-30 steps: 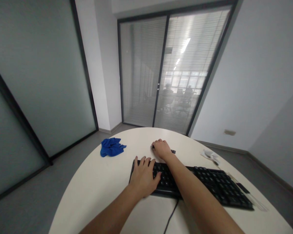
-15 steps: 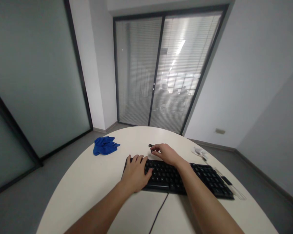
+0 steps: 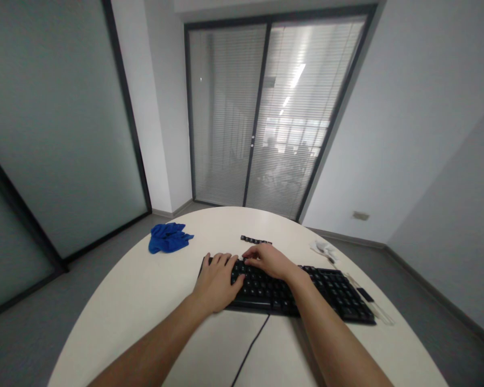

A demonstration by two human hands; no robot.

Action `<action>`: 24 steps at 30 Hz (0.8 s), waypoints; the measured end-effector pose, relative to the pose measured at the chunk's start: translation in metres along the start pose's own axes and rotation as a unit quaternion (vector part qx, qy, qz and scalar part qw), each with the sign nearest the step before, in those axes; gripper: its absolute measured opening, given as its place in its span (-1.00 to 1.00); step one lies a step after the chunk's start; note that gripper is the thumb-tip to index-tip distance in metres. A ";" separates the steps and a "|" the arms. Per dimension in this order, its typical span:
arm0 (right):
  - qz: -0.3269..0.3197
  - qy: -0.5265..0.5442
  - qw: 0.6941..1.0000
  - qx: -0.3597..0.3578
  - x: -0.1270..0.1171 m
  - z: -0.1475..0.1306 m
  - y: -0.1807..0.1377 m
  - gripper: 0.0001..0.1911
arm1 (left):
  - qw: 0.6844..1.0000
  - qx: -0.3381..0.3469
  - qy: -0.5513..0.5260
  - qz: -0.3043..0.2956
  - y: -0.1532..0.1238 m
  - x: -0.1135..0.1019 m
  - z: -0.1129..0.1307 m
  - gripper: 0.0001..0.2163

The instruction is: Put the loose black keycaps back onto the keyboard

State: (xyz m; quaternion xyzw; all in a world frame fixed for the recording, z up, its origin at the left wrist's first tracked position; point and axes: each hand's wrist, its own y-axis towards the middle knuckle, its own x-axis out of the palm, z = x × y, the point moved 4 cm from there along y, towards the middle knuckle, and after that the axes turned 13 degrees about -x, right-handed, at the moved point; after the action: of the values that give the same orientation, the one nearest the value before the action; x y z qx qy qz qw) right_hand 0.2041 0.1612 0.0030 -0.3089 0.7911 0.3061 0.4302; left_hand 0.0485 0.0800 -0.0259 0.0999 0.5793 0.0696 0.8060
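Observation:
A black keyboard (image 3: 266,293) lies on the round table. My left hand (image 3: 218,277) rests over its left end, fingers spread on the keys and the thumb stretched toward the middle. At the keyboard's upper edge, my right hand (image 3: 270,260) has thumb and index finger bent in a pinch. A small dark piece shows at those fingertips, apparently a keycap. Just beyond this hand, several loose black keycaps (image 3: 253,239) stand in a line on the table. My right wrist and forearm hide part of the keyboard.
On the left of the white table (image 3: 145,306) lies a crumpled blue cloth (image 3: 170,237). A white crumpled item (image 3: 323,249) and thin pale sticks (image 3: 381,313) lie along the right side. The keyboard's cable (image 3: 250,349) runs toward me.
My right hand has drawn back from the end of the keycap line to the keyboard's upper edge, uncovering the line. My left hand stays on the keys. The view has shifted slightly.

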 end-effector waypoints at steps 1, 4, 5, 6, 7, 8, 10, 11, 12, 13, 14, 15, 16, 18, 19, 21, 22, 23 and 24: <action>-0.002 -0.005 1.000 0.001 0.000 -0.001 0.000 -0.73 | 1.000 0.000 -0.001 0.001 0.000 0.000 0.000 -0.59; -0.009 -0.014 1.000 0.001 -0.002 -0.003 0.000 -0.74 | 1.000 0.001 -0.001 0.002 0.000 0.001 0.000 -0.59; -0.009 -0.013 1.000 0.000 -0.002 -0.003 0.000 -0.73 | 1.000 0.002 -0.001 0.002 0.000 0.001 -0.001 -0.59; -0.008 -0.011 1.000 0.001 -0.003 -0.003 0.000 -0.73 | 1.000 0.001 0.000 0.001 0.000 0.001 -0.001 -0.59; -0.007 -0.008 1.000 0.003 -0.003 -0.002 0.000 -0.72 | 1.000 0.002 0.001 0.001 0.000 0.001 -0.001 -0.59; -0.005 -0.005 1.000 0.004 -0.002 -0.001 0.000 -0.72 | 1.000 0.002 0.002 0.002 0.000 0.001 0.000 -0.59; -0.004 -0.002 1.000 0.005 -0.002 0.000 0.000 -0.71 | 1.000 0.002 0.001 0.001 0.000 0.000 0.000 -0.59; -0.005 0.000 1.000 0.005 -0.001 0.001 0.000 -0.71 | 1.000 0.002 0.001 0.001 0.000 0.000 0.000 -0.59; -0.008 0.001 1.000 0.004 0.000 0.001 0.000 -0.71 | 1.000 0.003 0.001 -0.001 0.000 0.000 0.000 -0.59; -0.010 0.002 1.000 0.001 0.000 0.001 0.000 -0.72 | 1.000 0.002 0.001 -0.001 0.000 0.000 0.000 -0.58; -0.013 0.002 1.000 -0.002 0.000 0.001 0.000 -0.72 | 1.000 0.002 0.002 -0.001 0.000 0.000 0.000 -0.58; -0.015 0.002 1.000 -0.006 0.001 0.000 0.001 -0.72 | 1.000 0.002 0.003 0.000 0.000 0.000 0.000 -0.58; -0.016 0.001 1.000 -0.009 0.000 0.000 0.001 -0.73 | 1.000 0.003 0.004 0.001 0.000 0.001 0.000 -0.58; -0.017 -0.005 1.000 -0.012 0.000 -0.001 0.001 -0.74 | 1.000 0.004 0.004 0.004 0.000 0.002 -0.001 -0.59; -0.018 -0.010 1.000 -0.011 -0.001 -0.002 0.001 -0.74 | 1.000 0.005 0.004 0.005 0.000 0.002 -0.001 -0.59; -0.023 -0.025 0.999 -0.006 -0.002 -0.003 0.001 -0.75 | 1.000 0.006 0.004 0.007 0.000 0.003 -0.002 -0.60; -0.027 -0.035 0.999 -0.003 -0.002 -0.005 0.002 -0.76 | 1.000 0.007 0.003 0.008 0.000 0.003 -0.002 -0.60; -0.031 -0.047 0.998 -0.001 -0.002 -0.007 0.002 -0.76 | 1.000 0.007 0.003 0.009 0.000 0.003 -0.002 -0.60; -0.034 -0.063 0.997 0.001 -0.002 -0.009 0.002 -0.76 | 1.000 0.007 0.002 0.010 0.000 0.003 -0.002 -0.60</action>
State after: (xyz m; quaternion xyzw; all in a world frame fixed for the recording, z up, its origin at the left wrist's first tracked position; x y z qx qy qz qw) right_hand 0.1989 0.1564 0.0091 -0.3153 0.7520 0.3093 0.4894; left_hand 0.0479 0.0809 -0.0289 0.1114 0.5804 0.0735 0.8033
